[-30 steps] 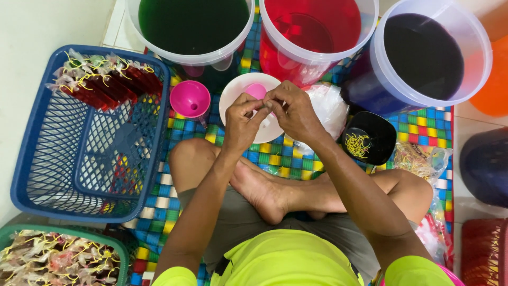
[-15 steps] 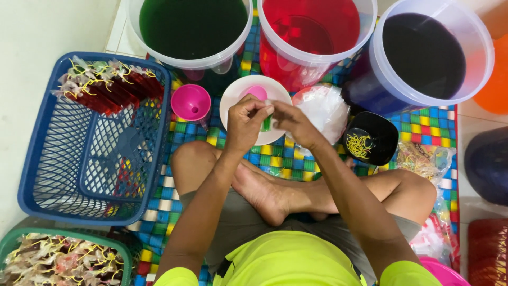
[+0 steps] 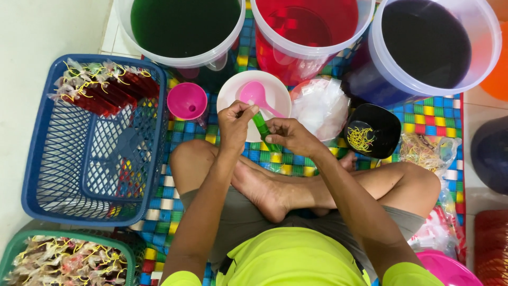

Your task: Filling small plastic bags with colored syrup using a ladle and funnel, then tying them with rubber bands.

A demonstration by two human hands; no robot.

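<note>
Together, left hand (image 3: 234, 123) and right hand (image 3: 288, 136) have their fingers clamped on a thin green liquid-filled plastic tube (image 3: 262, 128), just near a white bowl (image 3: 275, 91) holding a pink spoon (image 3: 255, 96)

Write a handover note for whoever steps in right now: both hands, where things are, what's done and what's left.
Left hand pinches the top of a thin green-filled tube bag; right hand grips its lower end, over the white bowl with the pink ladle.
Done: tied red tubes lie in the blue basket; more in the green basket.
Left: this tube appears not yet tied. Rubber bands sit in the black bowl; pink funnel beside the white bowl.
</note>
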